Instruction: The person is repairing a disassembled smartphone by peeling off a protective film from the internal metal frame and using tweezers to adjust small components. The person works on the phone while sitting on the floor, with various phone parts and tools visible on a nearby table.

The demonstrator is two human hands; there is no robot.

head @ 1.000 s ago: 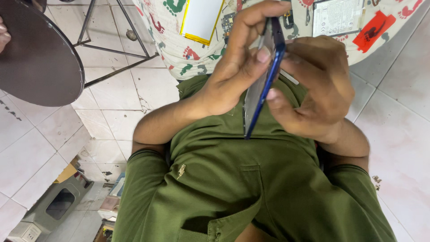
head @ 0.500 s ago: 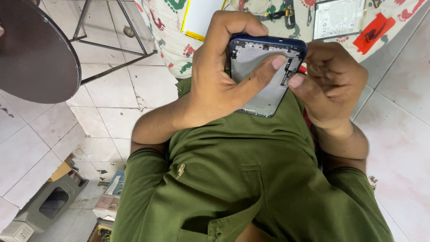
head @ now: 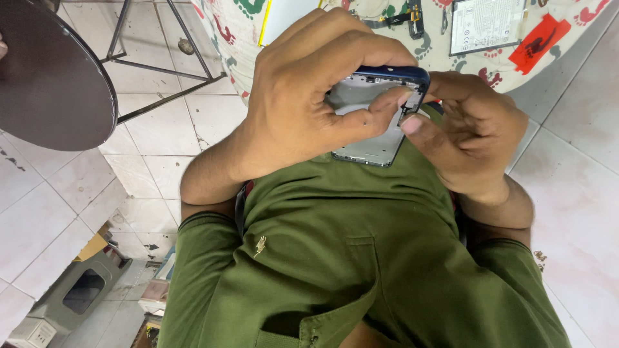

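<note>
My left hand [head: 309, 96] grips an opened phone frame [head: 373, 147] with a blue rim, its silver inside facing me, held over my green shirt. The thumb lies across the frame's middle and the fingers curl over its far edge. My right hand [head: 467, 135] pinches the frame's right upper corner, with the thumb tip on the right edge and the index finger on the blue rim. Much of the frame is hidden under my left hand.
A patterned cloth [head: 225, 38] at the top carries a flat battery [head: 487, 26], a red piece [head: 538, 42], small dark flex parts [head: 406, 16] and a white panel [head: 287, 19]. A dark round stool top [head: 45, 77] is at left, a grey box [head: 77, 296] on the tiled floor.
The phone frame was edge-on a second ago and has turned flat, inside facing me. My right thumb has shifted to its right edge.
</note>
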